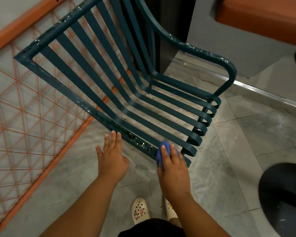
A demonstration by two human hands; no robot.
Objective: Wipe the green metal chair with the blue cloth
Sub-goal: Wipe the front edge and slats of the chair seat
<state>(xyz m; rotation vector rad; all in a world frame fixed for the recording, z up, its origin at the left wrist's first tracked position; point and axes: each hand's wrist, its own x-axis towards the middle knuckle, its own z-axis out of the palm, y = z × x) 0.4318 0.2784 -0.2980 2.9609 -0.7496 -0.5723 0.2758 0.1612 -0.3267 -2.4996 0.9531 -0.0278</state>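
The dark green metal chair [120, 93] fills the middle of the view, its slatted back leaning left and its seat slats curling at the front right. White paint chips and grime speckle its frame. My right hand [173, 170] lies over the bunched blue cloth [161, 153] and presses it on the near side rail, close to the seat's front corner. My left hand [112, 156] hovers with spread straight fingers, the fingertips just at the same rail further left, holding nothing.
An orange wire-mesh frame [29, 106] leans at the left behind the chair. A grey wall with an orange cushion [263, 17] is at the top right. A dark round object [284, 197] sits on the tiled floor [237, 144] at the right. My cream clogs [139, 210] show below.
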